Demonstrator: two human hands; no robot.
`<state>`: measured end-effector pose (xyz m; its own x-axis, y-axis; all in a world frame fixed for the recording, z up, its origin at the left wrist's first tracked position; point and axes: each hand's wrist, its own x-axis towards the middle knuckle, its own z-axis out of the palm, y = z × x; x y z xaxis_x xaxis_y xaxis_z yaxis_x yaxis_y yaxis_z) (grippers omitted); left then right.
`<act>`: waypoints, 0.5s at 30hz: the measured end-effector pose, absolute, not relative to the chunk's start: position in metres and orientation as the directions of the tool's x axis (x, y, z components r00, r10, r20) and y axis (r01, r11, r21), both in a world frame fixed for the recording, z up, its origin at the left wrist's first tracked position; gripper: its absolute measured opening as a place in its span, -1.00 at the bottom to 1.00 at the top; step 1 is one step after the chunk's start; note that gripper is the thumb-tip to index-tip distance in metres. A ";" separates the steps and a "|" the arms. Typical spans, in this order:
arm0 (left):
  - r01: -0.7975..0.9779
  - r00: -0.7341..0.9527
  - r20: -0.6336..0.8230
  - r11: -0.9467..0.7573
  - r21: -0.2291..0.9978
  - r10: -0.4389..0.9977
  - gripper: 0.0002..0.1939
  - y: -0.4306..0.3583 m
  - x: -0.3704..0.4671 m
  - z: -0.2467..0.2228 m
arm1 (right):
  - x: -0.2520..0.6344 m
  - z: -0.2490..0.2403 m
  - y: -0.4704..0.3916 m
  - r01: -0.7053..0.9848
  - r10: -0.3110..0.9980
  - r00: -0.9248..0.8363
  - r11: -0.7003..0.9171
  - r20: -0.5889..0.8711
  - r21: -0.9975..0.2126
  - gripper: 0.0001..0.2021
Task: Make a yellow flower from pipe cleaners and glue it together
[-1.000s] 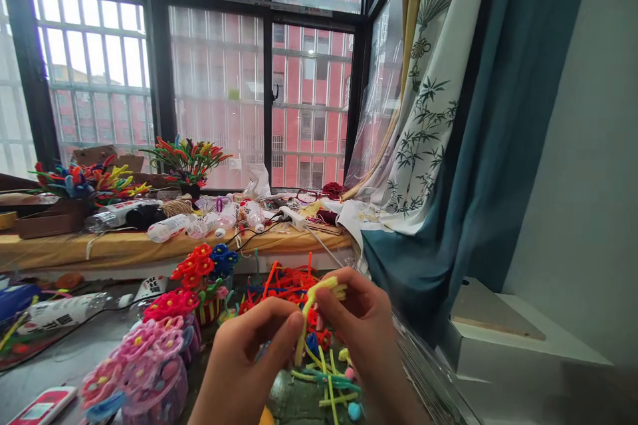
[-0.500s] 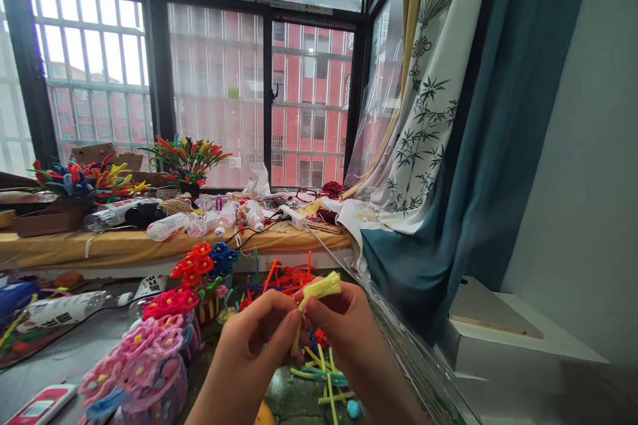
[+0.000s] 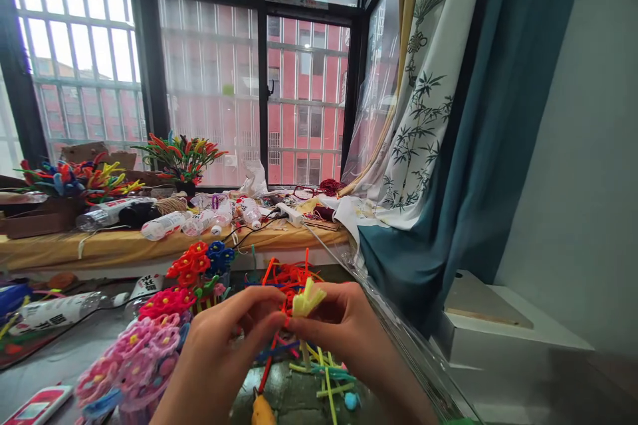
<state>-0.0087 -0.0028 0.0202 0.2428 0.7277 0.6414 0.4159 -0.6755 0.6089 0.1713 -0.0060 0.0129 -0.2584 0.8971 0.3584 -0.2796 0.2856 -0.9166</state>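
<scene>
A small bundle of pale yellow fuzzy strips (image 3: 308, 299) stands up between my two hands, its top ends fanned out. My left hand (image 3: 232, 335) pinches at the base of the bundle, where a bit of red shows at the fingertips. From the other side my right hand (image 3: 336, 325) holds the same base with thumb and fingers. Below the hands lie yellow-green and teal stems (image 3: 327, 378) and a small blue pompom (image 3: 351, 401). Red stems (image 3: 289, 273) are heaped just behind the hands.
Pink pipe-cleaner flowers (image 3: 142, 362), red flowers (image 3: 189, 264) and a phone-like device (image 3: 42, 405) are at the left. A yellow-handled tool (image 3: 262, 410) lies below. Bottles (image 3: 163, 226) line the windowsill. Long clear-wrapped rods (image 3: 409, 345) run along the right.
The yellow bundle has turned more upright and its top has spread. Red now shows at its base between my fingertips. The yellow-handled tool is more visible, and the view has shifted slightly.
</scene>
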 end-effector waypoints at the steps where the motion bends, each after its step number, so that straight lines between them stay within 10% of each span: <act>1: 0.417 0.172 0.673 -0.672 0.612 0.719 -0.86 -0.005 -0.007 0.021 | 0.171 0.013 -0.006 -0.223 0.898 -0.242 0.316 0.367 -0.922 -0.73; 15: 0.329 -0.089 0.649 -0.593 0.735 0.756 -0.92 -0.014 0.011 0.018 | 0.163 0.009 -0.004 -0.268 0.909 -0.233 0.282 0.346 -0.921 -0.73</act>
<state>0.0109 -0.0142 0.0180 -0.0893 0.7556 0.6490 0.3286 -0.5928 0.7353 0.1630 -0.0040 0.0089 -0.2328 0.9091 0.3455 -0.2679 0.2816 -0.9214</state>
